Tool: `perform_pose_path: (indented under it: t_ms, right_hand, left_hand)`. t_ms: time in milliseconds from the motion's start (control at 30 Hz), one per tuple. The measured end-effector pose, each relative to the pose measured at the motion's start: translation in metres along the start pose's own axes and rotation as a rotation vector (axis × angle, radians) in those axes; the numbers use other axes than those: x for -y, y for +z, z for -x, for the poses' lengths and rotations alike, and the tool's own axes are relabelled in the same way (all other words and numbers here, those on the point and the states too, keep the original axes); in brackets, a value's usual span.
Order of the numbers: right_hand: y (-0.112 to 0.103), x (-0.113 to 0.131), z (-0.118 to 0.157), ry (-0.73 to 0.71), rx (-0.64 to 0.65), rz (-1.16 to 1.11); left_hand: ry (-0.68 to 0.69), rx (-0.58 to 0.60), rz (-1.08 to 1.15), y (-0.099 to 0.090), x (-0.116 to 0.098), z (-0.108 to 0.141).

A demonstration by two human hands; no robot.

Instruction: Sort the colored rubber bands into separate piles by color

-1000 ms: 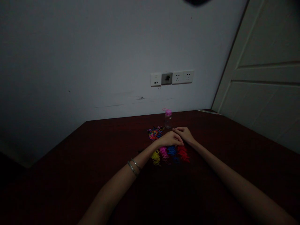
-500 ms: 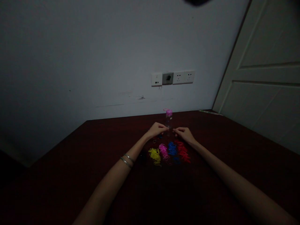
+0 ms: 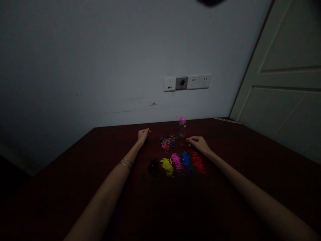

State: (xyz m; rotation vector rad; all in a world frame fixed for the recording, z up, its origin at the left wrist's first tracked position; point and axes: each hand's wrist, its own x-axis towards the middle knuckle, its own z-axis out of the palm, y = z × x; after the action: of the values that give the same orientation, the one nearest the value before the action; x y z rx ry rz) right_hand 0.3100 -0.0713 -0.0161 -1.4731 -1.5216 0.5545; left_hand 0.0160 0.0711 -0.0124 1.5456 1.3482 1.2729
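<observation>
My left hand (image 3: 143,135) is closed, left of a mixed pile of many-coloured rubber bands (image 3: 168,142). Whatever its fingers may hold is too small to see. My right hand (image 3: 198,143) is pinched beside the foot of a clear bottle with a pink cap (image 3: 182,127); I cannot make out anything in the pinch. Nearer to me lie sorted heaps in a row: black bands (image 3: 153,166), yellow bands (image 3: 167,166), pink bands (image 3: 177,162), blue bands (image 3: 186,158) and red bands (image 3: 197,161). The right wrist hovers or rests just past the red heap.
A dark red table (image 3: 120,140) runs up to a pale wall (image 3: 112,67). Wall sockets (image 3: 199,82) sit above the bottle. At the right stands a white panelled door (image 3: 283,97). A thin strip (image 3: 227,120) lies at the table's back edge. Light is dim.
My left hand has moved left from beside the bottle, uncovering the mixed pile and the black heap. My right hand has stayed nearly in place, still pinched.
</observation>
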Motion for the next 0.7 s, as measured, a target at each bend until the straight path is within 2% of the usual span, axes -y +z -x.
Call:
perform_pose_path:
  t_ms: [200, 467, 700]
  right_hand:
    - [0.004, -0.002, -0.001, -0.033, 0.084, 0.018]
    - [0.008, 0.013, -0.013, -0.138, 0.371, 0.139]
    - [0.026, 0.032, -0.016, -0.189, 0.424, 0.343]
  left_hand:
    - [0.092, 0.064, -0.07, 0.004, 0.001, 0.004]
    - [0.098, 0.089, -0.101, 0.003, 0.003, 0.006]
    - [0.08, 0.093, -0.154, 0.002, 0.005, 0.005]
